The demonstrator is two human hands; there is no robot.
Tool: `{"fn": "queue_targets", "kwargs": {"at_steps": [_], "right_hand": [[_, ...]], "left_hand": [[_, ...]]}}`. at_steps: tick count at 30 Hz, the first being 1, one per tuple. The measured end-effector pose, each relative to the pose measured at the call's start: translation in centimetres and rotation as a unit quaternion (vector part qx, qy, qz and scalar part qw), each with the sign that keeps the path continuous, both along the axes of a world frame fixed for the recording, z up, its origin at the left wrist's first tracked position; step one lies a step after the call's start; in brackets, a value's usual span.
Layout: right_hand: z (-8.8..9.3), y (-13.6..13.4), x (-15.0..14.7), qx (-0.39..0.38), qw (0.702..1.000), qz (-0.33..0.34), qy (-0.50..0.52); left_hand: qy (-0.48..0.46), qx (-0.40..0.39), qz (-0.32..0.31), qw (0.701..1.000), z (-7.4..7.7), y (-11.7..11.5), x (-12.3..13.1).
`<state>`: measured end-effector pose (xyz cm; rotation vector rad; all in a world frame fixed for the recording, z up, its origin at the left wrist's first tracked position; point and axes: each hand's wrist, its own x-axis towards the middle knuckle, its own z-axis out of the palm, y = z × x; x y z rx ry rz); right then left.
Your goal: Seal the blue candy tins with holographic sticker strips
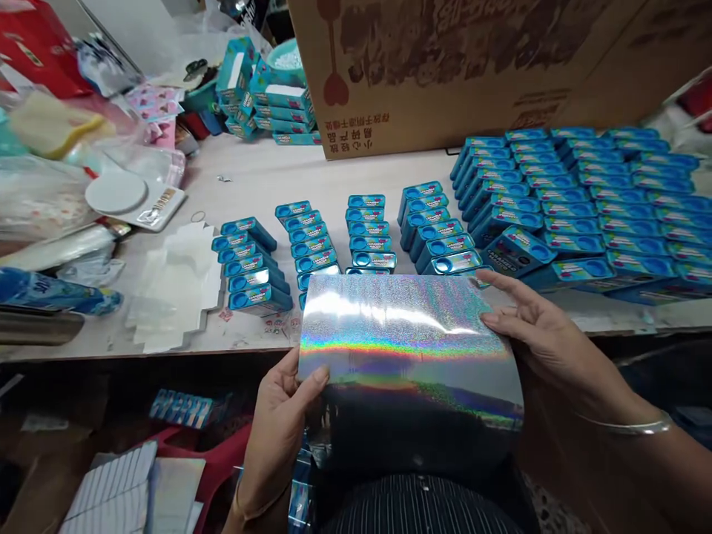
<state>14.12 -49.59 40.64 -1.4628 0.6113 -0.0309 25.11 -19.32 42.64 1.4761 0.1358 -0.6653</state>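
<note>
While over table edge [167, 348], sheet [400, 334] aloft.

A pale table [261, 178] carries a big carton [472, 67] at its back. In front of the carton stand short rows of blue boxes [367, 230], and before its right end a wider block [601, 200] of them. Left of the carton sits another stack [272, 104]; further left lie white blanks [178, 285], a disc [116, 191] and a bottle [55, 293]

Bright glare streaks your holographic sheet [400, 326] between your fingers [312, 380]. Below them it is dim, perhaps blurred; frame edges bow.
</note>
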Motion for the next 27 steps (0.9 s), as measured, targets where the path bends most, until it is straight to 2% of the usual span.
{"fn": "queue_targets", "kwargs": {"at_steps": [3,5,7,11,15,19,24,27], "right_hand": [[0.6,0.3,-0.2,0.039,0.999,-0.026,0.021],[0.9,0.5,-0.5,0.037,0.998,-0.041,0.021],[1.0,0.7,-0.9,0.001,0.998,-0.06,0.008],[1.5,0.9,-1.4,-0.085,0.991,-0.103,-0.025],[2.7,1.2,-1.8,-0.121,0.989,-0.07,-0.047],[3.5,1.6,-3.0,-0.19,0.979,-0.047,-0.051],[4.0,1.3,-5.3,-0.279,0.958,-0.046,-0.051],[4.1,1.0,-6.1,-0.281,0.958,-0.043,-0.047]], "left_hand": [[0.0,-0.002,-0.01,1.0,0.0,0.3,-0.2],[-0.012,-0.005,-0.02,1.0,0.1,0.4,-0.4],[-0.031,-0.004,-0.022,0.999,0.2,0.3,-0.5],[-0.058,-0.017,0.011,0.998,0.3,-0.5,-0.4],[-0.069,-0.053,0.036,0.996,0.4,-1.3,-0.3],[-0.078,-0.068,0.029,0.994,0.9,-1.8,-0.5],[-0.084,-0.099,-0.021,0.991,1.1,-1.8,-1.3],[-0.061,-0.128,-0.061,0.988,0.9,-2.0,-1.8]]}}
